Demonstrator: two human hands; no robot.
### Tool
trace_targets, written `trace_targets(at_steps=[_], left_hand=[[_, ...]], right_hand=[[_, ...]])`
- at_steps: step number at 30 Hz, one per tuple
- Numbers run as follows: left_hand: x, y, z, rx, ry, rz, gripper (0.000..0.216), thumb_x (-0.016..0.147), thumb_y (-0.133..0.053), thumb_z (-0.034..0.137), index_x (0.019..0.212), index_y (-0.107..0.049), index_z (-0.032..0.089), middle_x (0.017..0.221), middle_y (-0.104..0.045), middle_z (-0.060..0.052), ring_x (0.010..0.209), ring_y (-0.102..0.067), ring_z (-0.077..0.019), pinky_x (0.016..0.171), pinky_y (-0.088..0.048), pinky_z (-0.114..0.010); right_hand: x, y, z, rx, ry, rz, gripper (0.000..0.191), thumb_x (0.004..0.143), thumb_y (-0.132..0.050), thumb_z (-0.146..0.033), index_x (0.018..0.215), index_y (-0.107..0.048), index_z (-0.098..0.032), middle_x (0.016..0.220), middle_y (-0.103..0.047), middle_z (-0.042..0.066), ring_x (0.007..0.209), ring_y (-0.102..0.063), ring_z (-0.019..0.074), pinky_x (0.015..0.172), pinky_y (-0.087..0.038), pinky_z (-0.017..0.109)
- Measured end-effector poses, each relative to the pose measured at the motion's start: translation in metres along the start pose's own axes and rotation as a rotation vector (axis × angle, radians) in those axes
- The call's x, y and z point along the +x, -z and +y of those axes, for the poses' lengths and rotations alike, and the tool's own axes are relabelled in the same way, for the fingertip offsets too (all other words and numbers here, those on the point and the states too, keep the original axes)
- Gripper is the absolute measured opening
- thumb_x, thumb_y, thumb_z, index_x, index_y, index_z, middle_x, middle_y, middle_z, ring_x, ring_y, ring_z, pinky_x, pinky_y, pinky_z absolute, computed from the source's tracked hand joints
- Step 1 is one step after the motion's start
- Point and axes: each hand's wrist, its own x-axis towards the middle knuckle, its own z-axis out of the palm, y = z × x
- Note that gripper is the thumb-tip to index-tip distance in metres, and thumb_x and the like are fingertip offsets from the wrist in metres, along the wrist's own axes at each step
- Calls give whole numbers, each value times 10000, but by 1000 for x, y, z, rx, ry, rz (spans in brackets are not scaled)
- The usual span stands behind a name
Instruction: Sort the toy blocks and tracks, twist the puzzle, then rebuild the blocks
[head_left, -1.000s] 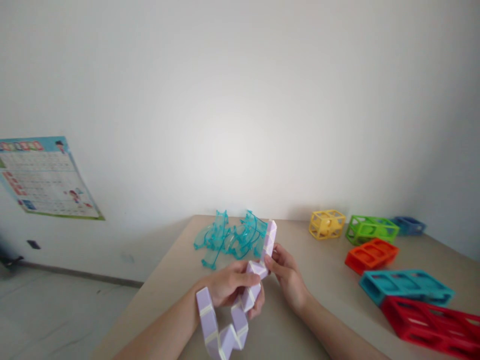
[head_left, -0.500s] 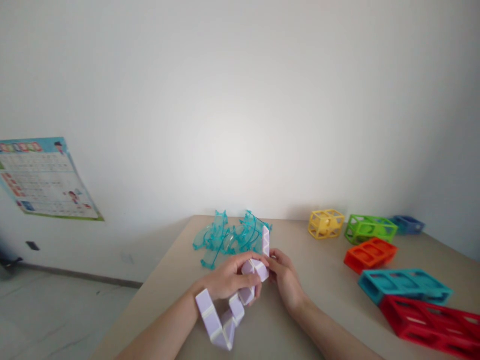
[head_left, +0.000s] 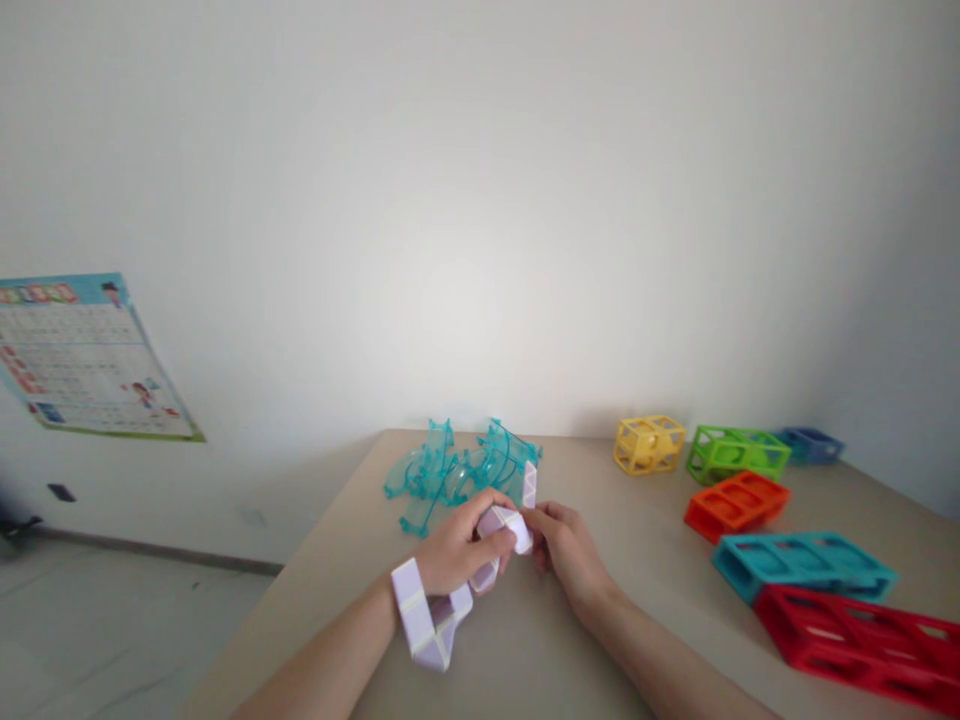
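Note:
A pale lilac folding snake puzzle (head_left: pixel 431 620) of linked wedge segments zigzags over the table in front of me. My left hand (head_left: pixel 457 548) is closed round its middle part, fingers curled over the segments. My right hand (head_left: pixel 564 548) pinches the far end of the puzzle (head_left: pixel 525 500), thumb and fingers pressed together on the last segments. The near end hangs loose below my left wrist. Both hands sit just above the beige table (head_left: pixel 525 650).
A heap of clear teal plastic pieces (head_left: pixel 457 470) lies just beyond my hands. To the right lie open frame blocks: yellow (head_left: pixel 649 443), green (head_left: pixel 737 453), dark blue (head_left: pixel 811 444), orange (head_left: pixel 735 505), teal (head_left: pixel 802 568), red (head_left: pixel 862 640). A poster (head_left: pixel 82 360) hangs on the left wall.
The puzzle has been folded tighter: its raised far end came down toward my hands and the near zigzag drew in shorter. Both hands moved slightly away from me.

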Motion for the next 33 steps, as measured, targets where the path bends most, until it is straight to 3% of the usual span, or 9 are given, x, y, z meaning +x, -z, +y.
trace_targets(at_steps=[4,14,24,29,33], left_hand=[[0,0,-2,47,-22,16,354,827,-585,455,1013,-495,168,616,-573,24,384,-463,-63,355,-339,-154],[1,-4,-6,-207,-30,1,312,849,-558,452,979,-460,186,592,-545,51,315,-394,-48,315,-328,-162],[2,-8,0,-383,-22,-22,252,863,-547,419,932,-460,193,596,-569,41,290,-423,-54,296,-305,-150],[4,-5,-4,-682,22,-117,261,880,-509,417,811,-502,165,577,-534,39,279,-423,-51,295,-326,-166],[2,1,1,-866,121,-353,446,906,-415,483,641,-519,139,389,-367,62,236,-294,-43,261,-206,-176]], right_hand=[[1,1,5,24,-17,-9,179,700,-629,-290,576,-558,-181,396,-472,-37,326,-384,98,348,-230,234],[3,0,11,254,67,-139,278,714,-691,-408,723,-592,-148,595,-573,0,518,-470,118,496,-346,237],[-2,-3,4,350,123,-135,291,695,-736,-395,820,-593,-174,596,-555,-17,560,-481,140,561,-379,260],[-7,-3,-3,633,-99,-307,228,715,-686,-352,850,-638,-175,581,-522,-30,523,-435,114,522,-356,239],[-10,2,-8,798,-173,-440,170,734,-687,-330,776,-646,-170,519,-419,-48,502,-382,100,541,-359,242]])
